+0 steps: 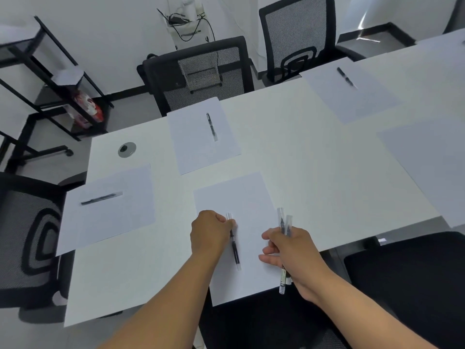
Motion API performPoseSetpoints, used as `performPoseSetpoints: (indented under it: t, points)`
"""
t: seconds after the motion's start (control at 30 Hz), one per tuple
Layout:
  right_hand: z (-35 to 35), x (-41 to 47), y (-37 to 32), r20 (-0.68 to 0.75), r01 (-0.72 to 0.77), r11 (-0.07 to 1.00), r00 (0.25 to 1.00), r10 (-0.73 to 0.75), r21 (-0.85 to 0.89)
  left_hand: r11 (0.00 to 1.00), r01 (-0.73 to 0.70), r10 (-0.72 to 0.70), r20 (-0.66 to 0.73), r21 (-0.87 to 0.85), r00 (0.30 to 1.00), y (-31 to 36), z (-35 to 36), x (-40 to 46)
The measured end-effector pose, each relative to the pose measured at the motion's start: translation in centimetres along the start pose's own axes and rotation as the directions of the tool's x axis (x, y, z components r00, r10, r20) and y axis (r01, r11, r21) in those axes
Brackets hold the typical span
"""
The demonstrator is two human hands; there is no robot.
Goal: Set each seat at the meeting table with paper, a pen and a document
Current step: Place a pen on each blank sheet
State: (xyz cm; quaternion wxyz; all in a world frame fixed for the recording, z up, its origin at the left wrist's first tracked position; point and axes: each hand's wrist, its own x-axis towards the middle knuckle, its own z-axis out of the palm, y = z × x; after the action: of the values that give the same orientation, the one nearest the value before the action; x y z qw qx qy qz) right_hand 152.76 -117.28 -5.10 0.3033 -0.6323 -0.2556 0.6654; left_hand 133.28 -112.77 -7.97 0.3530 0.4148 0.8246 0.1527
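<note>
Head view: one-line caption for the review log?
Left hand sets a pen on the near sheet; right hand grips spare pens.

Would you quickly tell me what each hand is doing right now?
Left hand: pinching a pen lying on the near paper.
Right hand: gripping a bundle of pens.

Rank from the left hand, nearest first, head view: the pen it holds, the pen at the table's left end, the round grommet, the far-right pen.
From the left hand:
1. Black pen with clear cap, in its fingers.
2. Left-end black pen, on paper.
3. Round grey cable grommet, far left.
4. Far-right black pen, across the table.
</note>
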Motion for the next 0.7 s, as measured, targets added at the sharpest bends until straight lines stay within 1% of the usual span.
performPoseSetpoints:
  t: [0.17, 0.27, 0.47, 0.63, 0.7]
  points:
    - [-0.6, -1.6, -1.1, 0.013, 0.036, 0.999, 0.999, -0.037, 0.008, 0.999, -0.021, 0.020, -0.035, -0.036, 0.999, 1.5, -1.1, -2.3]
    - [-1.0, -2.5, -2.3, 0.012, 0.068, 0.998, 0.998, -0.068, 0.015, 0.997, -0.057, 0.054, -0.048, -0.051, 0.997, 3.2, -2.0, -4.1]
    - [-2.7, -6.9, -5.6, 0.012, 0.155, 0.988, 0.988, -0.155, 0.011, 0.982, -0.185, 0.187, -0.061, 0.040, 0.980, 7.2, -4.5, -9.6]
    - [-5.0, -11.9, -8.0, -0.038, 0.207, 0.978, 0.978, -0.207, -0.026, 0.949, -0.313, 0.315, -0.072, 0.041, 0.946, 11.3, -6.9, -15.6]
    - [-5.8, -13.9, -8.5, -0.049, 0.221, 0.973, 0.973, -0.224, -0.074, 0.928, -0.371, 0.372, -0.073, 0.032, 0.925, 12.3, -7.4, -17.7]
